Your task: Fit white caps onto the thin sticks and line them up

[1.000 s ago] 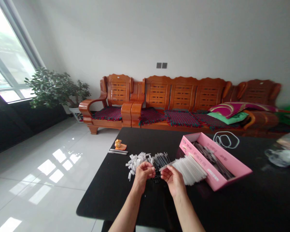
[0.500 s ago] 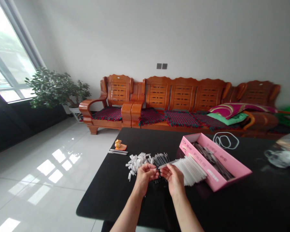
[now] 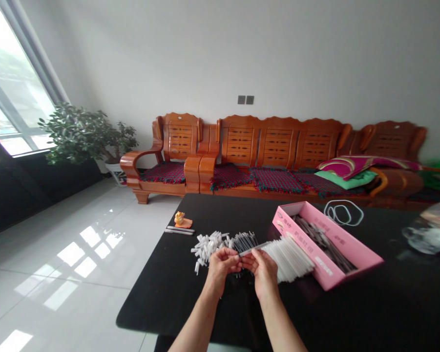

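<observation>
My left hand (image 3: pixel 221 263) and my right hand (image 3: pixel 261 265) meet over the black table (image 3: pixel 176 293), fingertips almost touching. The right hand pinches a thin white tube (image 3: pixel 254 248) that slants up to the right. The left hand's fingers are closed at the tube's near end, on a small piece I cannot make out. Behind the hands lie a heap of small white caps (image 3: pixel 208 244), a bunch of thin dark refills (image 3: pixel 243 240) and a fan of white tubes (image 3: pixel 291 255).
A pink box (image 3: pixel 355 249) with dark sticks stands to the right, white elastic loops (image 3: pixel 343 212) behind it. Two pens (image 3: pixel 179 230) and an orange figurine (image 3: pixel 181 220) sit at the far left. Clear plastic bags (image 3: pixel 428 237) lie far right. Wooden sofas (image 3: pixel 274 151) line the wall.
My two hands have drawn together, closing the gap between them. The white tube's near end now sits at the left hand's fingertips.
</observation>
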The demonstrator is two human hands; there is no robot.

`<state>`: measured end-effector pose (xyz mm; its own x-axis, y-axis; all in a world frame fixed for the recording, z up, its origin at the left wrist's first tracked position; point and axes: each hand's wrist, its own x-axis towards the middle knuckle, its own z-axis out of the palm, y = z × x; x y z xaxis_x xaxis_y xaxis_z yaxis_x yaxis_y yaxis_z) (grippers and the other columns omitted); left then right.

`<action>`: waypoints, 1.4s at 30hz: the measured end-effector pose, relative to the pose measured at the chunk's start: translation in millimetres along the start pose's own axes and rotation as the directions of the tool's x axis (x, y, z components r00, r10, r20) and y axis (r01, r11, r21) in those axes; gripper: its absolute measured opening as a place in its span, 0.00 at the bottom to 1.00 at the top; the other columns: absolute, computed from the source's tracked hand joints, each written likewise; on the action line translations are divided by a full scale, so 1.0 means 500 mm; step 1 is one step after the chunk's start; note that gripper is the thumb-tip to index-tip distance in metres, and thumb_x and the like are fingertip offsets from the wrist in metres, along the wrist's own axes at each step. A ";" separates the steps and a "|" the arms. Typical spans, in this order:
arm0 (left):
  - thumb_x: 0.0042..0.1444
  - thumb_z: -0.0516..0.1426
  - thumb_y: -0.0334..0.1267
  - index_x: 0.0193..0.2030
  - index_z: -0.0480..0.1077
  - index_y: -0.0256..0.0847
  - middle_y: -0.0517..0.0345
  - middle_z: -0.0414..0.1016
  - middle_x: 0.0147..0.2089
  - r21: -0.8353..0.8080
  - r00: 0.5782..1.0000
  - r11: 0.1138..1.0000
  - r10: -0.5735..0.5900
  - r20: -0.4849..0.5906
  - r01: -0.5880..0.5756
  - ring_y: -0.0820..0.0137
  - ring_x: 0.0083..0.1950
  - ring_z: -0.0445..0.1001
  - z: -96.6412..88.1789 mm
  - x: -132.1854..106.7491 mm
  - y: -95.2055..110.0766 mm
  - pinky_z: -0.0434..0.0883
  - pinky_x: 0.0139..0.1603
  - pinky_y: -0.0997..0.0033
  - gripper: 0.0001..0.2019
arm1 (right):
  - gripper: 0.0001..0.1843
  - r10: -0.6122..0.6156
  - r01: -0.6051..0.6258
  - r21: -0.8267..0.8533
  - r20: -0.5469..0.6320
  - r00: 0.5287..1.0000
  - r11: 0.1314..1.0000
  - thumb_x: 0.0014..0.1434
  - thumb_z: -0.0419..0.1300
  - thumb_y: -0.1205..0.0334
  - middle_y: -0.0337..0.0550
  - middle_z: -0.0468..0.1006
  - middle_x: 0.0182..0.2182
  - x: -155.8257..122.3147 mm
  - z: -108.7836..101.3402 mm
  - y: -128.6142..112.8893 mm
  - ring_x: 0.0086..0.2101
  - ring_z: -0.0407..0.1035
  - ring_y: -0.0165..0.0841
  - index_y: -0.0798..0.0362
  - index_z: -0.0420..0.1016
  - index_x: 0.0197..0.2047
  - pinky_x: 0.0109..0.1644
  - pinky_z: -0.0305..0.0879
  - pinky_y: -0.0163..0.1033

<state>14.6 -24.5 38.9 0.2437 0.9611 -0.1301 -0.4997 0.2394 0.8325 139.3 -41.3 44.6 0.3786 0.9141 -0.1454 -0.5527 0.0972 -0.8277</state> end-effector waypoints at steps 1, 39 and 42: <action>0.42 0.69 0.37 0.33 0.71 0.33 0.55 0.76 0.25 0.007 1.000 1.000 0.005 -0.002 -0.005 0.72 0.26 0.75 0.000 0.000 -0.001 0.73 0.30 0.74 0.15 | 0.15 -0.002 0.002 -0.004 -0.003 1.000 1.000 0.46 0.69 0.56 0.44 0.80 0.21 0.001 0.000 0.001 0.22 0.75 0.36 0.57 0.72 0.30 0.25 0.73 0.37; 0.53 0.58 0.56 0.23 0.68 0.38 0.61 0.67 0.18 0.425 0.983 0.890 0.181 0.001 -0.165 0.76 0.15 0.62 0.005 0.005 -0.005 0.58 0.14 0.78 0.21 | 0.19 -0.034 0.033 -0.015 -0.119 0.992 0.999 0.40 0.72 0.54 0.42 0.78 0.18 0.009 0.007 0.011 0.19 0.74 0.34 0.57 0.72 0.29 0.20 0.71 0.33; 0.50 0.61 0.53 0.25 0.68 0.38 0.62 0.67 0.17 0.397 0.982 0.901 0.191 -0.004 -0.174 0.76 0.15 0.63 0.003 0.007 -0.008 0.60 0.15 0.78 0.18 | 0.19 -0.032 0.030 -0.021 -0.121 0.992 0.999 0.40 0.72 0.54 0.43 0.79 0.19 0.009 0.006 0.013 0.19 0.74 0.35 0.58 0.72 0.30 0.20 0.71 0.33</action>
<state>19.0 -22.2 35.8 0.1408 0.9896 0.0294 -0.1624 -0.0062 0.9867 135.3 -35.3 40.1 0.4834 0.8560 -0.1833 -0.5252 0.1160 -0.8431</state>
